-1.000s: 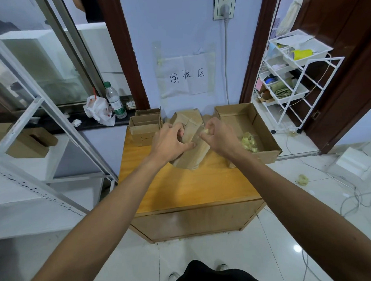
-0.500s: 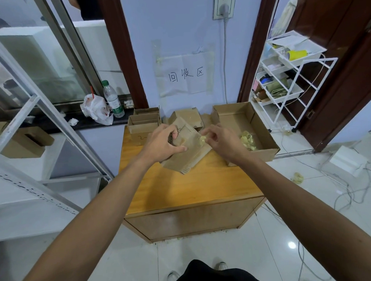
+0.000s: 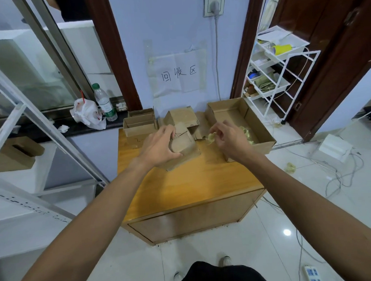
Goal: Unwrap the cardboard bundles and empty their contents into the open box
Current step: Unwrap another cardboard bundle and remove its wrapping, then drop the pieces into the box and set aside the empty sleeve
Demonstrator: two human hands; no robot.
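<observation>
Right hand (image 3: 229,138): thumb and forefinger closed in a pinch on a pale yellow-green crumpled wad (image 3: 211,137), other fingers loosely curled. Material of the wad cannot be told from this view.

Left hand (image 3: 159,145): fingers curled over the top and thumb under the near edge of a folded brown cardboard bundle (image 3: 183,146), clamped on it. The bundle is tilted, its lower corner touching the yellow wooden cabinet top (image 3: 182,183).

Change: a second ago both hands met at the bundle, with the right fingers working at its open fold. Half a second ago the wad showed at that edge. Now the right hand has drawn off to the right and the wad hangs clear of the cardboard — extraction done for this piece.

The wad sits between the bundle and the open brown cardboard box (image 3: 256,120), just short of the box's near-left wall. The box is at the cabinet's right rear, with more of the same pale wads (image 3: 247,133) already inside.

Judgement: the next step is a short carry over the wall and release. Whether the bundle holds more is not visible — its opening is hidden by the left hand.

More brown cardboard bundles (image 3: 179,117) wait behind. One stray wad (image 3: 290,167) lies on the floor tiles to the right, so a drop short of the box is a real risk.
</observation>
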